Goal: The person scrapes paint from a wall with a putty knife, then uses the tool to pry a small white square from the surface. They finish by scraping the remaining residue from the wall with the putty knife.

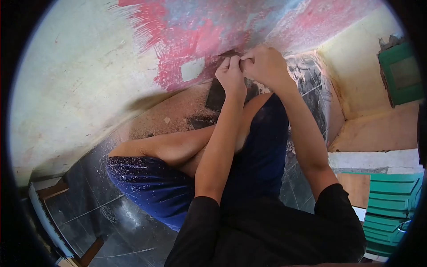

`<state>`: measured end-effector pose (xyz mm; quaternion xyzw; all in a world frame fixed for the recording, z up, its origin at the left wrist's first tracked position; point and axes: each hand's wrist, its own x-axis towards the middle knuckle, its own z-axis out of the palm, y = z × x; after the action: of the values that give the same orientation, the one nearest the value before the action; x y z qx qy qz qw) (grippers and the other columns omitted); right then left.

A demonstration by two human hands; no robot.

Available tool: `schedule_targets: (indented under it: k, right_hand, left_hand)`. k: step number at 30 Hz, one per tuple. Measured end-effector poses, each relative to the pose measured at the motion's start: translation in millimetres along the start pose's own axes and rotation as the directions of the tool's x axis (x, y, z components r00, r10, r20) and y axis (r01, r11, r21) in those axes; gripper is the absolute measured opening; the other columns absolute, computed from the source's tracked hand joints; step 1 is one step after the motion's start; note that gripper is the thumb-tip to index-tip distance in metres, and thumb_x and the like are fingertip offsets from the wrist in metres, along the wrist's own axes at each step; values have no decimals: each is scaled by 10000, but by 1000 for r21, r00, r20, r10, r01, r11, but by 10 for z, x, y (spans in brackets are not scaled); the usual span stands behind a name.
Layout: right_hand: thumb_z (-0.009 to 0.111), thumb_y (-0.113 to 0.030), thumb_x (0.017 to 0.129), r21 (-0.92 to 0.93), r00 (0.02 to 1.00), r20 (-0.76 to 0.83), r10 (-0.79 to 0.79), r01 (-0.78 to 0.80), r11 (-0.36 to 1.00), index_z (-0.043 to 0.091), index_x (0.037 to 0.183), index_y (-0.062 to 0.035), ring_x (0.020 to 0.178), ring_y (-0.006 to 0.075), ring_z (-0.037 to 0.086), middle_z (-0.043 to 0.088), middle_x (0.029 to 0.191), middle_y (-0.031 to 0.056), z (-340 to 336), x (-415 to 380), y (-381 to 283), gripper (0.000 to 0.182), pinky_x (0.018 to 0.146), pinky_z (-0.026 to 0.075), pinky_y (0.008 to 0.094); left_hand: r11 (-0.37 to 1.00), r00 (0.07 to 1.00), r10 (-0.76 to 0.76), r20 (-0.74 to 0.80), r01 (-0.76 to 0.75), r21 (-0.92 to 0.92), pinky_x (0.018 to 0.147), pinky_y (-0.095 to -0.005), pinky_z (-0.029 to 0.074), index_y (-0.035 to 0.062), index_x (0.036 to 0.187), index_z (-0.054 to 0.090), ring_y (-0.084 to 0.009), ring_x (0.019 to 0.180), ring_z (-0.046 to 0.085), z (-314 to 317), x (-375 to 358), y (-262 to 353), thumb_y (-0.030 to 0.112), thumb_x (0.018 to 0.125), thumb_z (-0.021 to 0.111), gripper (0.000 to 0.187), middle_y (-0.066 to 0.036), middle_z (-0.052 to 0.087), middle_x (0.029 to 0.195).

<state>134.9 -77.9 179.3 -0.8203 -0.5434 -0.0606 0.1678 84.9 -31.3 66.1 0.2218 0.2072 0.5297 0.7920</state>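
My left hand (231,75) and my right hand (267,64) come together in front of the wall, fingertips nearly touching. Fingers of both hands are pinched closed around something small and dark between them, too small to name. Behind them rises the wall (191,26), its lower part patchy with pink, red and bluish paint and one pale square patch (192,70). A dark flat piece (215,95) lies on the floor below my left hand. My crossed legs (173,144), in blue shorts dusted with pale flecks, are under my forearms.
Dust and crumbs (164,116) cover the floor along the wall's foot. Dark tiles (84,200) extend to the left, with a wooden-edged frame (53,191) there. To the right are a green panel (402,73) on the wall and a green slatted item (393,204).
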Motion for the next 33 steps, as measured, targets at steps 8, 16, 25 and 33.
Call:
schedule_targets:
  k: [8,16,25,33]
  right_hand:
    - [666,-196,803,66,997,-8,-74,74,995,833,918,-134,886,406,725,760,909,162,-70,-33,117,212,837,587,488]
    - [666,-219,838,99,993,113,-32,21,995,813,861,-129,930,426,706,750,977,176,470,4,-122,174,867,574,490]
    - [629,-216,866,104,996,75,-53,45,994,795,864,-105,846,451,700,727,868,204,379,-114,-138,200,774,575,529]
    - [629,-207,906,268,1000,-18,21,-15,963,807,986,-103,843,418,702,731,906,209,749,-431,-220,221,746,570,458]
  left_hand:
    - [995,997,79,-12,-80,-52,605,-243,429,26,757,619,-59,679,539,26,14,6,15,969,632,213,10,613,758]
    - [997,991,74,-113,-70,41,655,-237,445,4,847,667,-55,735,548,-466,50,-7,40,976,641,136,17,604,770]
    - [985,991,66,-118,-46,166,634,-260,392,-4,829,673,-53,731,478,-440,-52,58,109,988,647,197,26,599,781]
    - [974,989,91,-120,-63,217,629,-224,406,-52,941,694,-27,723,472,-701,-157,114,119,1023,668,191,52,579,790]
